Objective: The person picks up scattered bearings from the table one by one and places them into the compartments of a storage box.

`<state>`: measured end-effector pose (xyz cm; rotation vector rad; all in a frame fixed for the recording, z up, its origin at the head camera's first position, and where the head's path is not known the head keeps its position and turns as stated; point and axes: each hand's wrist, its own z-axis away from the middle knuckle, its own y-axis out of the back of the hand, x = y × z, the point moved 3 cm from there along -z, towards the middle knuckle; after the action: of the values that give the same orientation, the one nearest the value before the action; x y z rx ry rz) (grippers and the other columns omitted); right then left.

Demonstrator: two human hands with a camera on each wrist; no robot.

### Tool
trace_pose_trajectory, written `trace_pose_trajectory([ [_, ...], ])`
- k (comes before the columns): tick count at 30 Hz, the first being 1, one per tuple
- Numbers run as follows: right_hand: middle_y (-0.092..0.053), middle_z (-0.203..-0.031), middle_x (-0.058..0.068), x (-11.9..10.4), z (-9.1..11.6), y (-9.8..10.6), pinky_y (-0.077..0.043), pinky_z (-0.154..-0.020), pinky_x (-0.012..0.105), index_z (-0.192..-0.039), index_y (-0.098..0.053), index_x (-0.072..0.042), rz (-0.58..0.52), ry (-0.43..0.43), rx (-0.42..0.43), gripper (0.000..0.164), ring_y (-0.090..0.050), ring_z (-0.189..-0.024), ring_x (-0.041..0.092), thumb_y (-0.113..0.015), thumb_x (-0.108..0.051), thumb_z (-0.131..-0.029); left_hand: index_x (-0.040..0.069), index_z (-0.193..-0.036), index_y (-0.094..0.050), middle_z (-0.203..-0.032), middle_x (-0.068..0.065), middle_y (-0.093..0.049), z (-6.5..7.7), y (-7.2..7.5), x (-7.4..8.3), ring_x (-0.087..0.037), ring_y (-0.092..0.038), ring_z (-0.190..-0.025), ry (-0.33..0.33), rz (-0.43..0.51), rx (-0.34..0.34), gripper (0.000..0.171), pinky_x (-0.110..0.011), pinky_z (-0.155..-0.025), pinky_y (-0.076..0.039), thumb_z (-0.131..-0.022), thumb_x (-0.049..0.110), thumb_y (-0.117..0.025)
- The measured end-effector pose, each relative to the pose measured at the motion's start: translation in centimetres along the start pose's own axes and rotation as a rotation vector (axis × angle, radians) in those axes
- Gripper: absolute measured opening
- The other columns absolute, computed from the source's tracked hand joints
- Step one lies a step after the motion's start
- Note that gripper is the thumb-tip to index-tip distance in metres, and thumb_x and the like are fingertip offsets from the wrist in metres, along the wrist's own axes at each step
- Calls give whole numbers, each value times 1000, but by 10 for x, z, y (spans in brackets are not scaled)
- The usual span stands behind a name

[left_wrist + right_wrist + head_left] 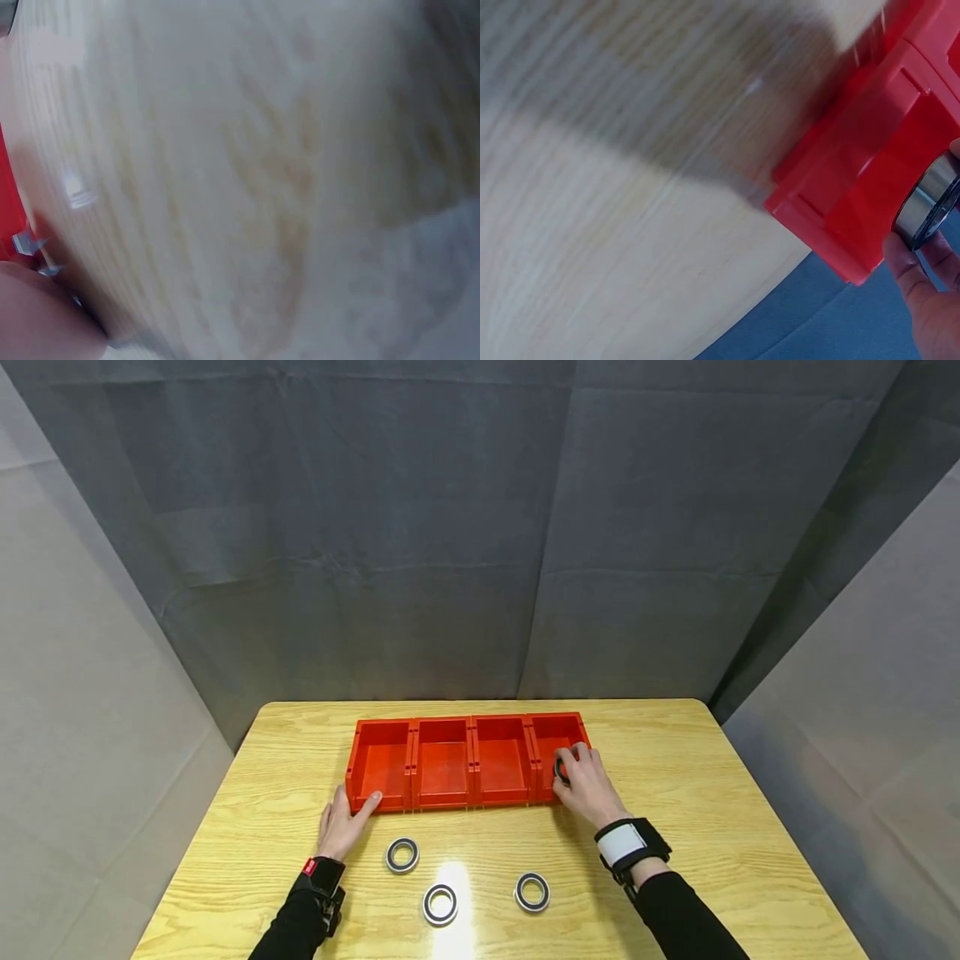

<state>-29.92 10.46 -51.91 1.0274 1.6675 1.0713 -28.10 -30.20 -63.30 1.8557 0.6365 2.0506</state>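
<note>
The head view is showing a person's right hand [590,789] pinching a metal ring [559,770] at the right-end compartment of a red tray [443,798]; this grip is clamping the ring between thumb and fingers. In the right wrist view the same ring is tilting, its shiny outer band facing the camera; how deep it is reaching into the compartment, I cannot tell. The left hand [343,827] is touching the tray's front left corner, its thumb lying over the front edge and its fingers pointing along the outer left side, so thumb and fingers of that grip are standing apart. The left wrist view is giving mostly a blurred patch of the bench [645,760], with some red and some skin showing at its left side. The tray is sitting near the far edge, its four compartments forming a row. Three more rings are lying flat on the near side: a left ring [389,857] near the left hand, a middle ring [426,906] closer to the person, and a right ring [518,893] well apart from both. Grey cloth [420,543] is hanging behind the bench.
</note>
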Motion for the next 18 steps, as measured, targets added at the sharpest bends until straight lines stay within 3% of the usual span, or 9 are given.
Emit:
trace_pose_trajectory([
  [8, -53, -114, 21, -1, -13, -1, -55, -87, 46, -123, -60, -2, 30, -26, -63, 39, -50, -103, 38, -71, -11, -87, -3, -153, -24, -150, -29, -38, 0, 2, 1, -44, -32, -146, 34, -30, -28, 77, -57, -126, -2, -100, 45, -54],
  [18, -52, -117, 22, -1, -25, -11, -54, -91, 48, -129, -59, -2, 64, -68, -133, 43, -50, -104, 38, -72, -14, -89, -9, -155, -18, -159, -34, -26, -1, 2, -1, -48, -21, -151, 42, -59, -35, 86, -58, -126, -1, -99, 47, -52],
])
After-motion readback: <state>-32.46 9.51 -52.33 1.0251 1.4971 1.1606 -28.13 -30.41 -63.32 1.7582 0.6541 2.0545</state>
